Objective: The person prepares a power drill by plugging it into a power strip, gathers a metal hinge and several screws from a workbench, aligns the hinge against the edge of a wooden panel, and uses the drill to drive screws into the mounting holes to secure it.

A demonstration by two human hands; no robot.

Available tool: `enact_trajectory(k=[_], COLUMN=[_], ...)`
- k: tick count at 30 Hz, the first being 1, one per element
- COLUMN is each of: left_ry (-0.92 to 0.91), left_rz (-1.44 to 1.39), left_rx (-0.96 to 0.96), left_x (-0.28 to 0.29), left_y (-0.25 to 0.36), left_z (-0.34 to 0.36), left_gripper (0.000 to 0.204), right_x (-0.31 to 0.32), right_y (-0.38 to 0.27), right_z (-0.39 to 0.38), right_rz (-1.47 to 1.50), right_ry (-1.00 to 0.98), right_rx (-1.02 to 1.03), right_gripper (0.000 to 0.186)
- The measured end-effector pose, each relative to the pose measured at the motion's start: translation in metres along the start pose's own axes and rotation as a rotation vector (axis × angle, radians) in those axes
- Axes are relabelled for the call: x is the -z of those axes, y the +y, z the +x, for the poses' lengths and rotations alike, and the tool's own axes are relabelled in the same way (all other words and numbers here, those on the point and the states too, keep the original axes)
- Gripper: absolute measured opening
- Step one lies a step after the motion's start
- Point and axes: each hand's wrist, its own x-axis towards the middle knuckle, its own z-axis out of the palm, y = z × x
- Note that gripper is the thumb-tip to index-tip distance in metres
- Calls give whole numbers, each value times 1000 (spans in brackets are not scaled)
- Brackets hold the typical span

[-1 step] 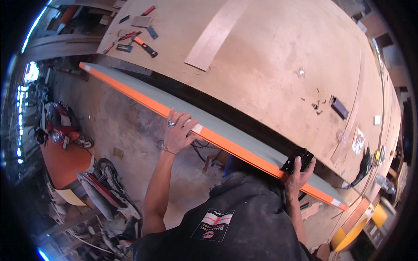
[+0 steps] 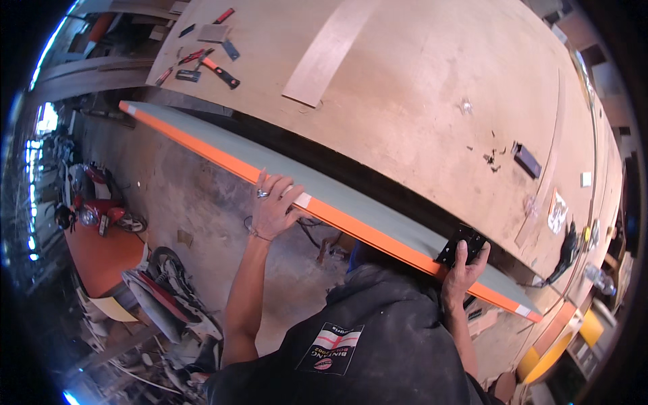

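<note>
A long grey panel (image 2: 351, 202) with an orange edge (image 2: 189, 146) and small white patches runs diagonally along the near side of the large plywood table (image 2: 432, 81). My left hand (image 2: 275, 206) grips the panel's orange edge near its middle, fingers curled over the top, with a ring and bracelet on it. My right hand (image 2: 464, 270) holds a black bracket with holes (image 2: 451, 248) against the panel toward its right end, thumb on the bracket.
A hammer (image 2: 223, 74), tools, small dark bits (image 2: 491, 159), a pale plank (image 2: 329, 54), a purple box (image 2: 526, 158) and a black power tool (image 2: 567, 253) lie on the table. A red motorbike (image 2: 101, 212) and clutter fill the left. Yellow curved pieces (image 2: 540, 354) are at lower right.
The table and its objects appear slightly higher in the view, and the panel's left end slightly lower. Both hands keep their holds.
</note>
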Motion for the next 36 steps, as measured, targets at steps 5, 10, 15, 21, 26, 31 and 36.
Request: enact_trajectory(k=[5,10,15,21,26,31,36], left_ry=[7,23,10,5,77,131,206], left_rz=[11,36,6,-12,20,108,87], left_rx=[0,78,125,193,206,208,243], left_x=[-10,-12,-6,-3,1,-2,-5], left_y=[1,4,11,23,32,42,42], left_z=[-9,-38,-66,-84,-85,-87,-81], left_gripper=[60,63,62,58,53,49,45], right_x=[6,12,19,22,29,15,18], right_y=[4,-7,7,7,4,-8,-1], right_z=[-9,-18,-27,-34,-30,-21,-17], right_rz=[-71,6,-33,63,69,108,131], right_ry=[32,3,3,22,-35,-13,-33], right_rx=[7,-201,-263,-429,-491,-571,-541], right_gripper=[20,16,17,20,22,29,30])
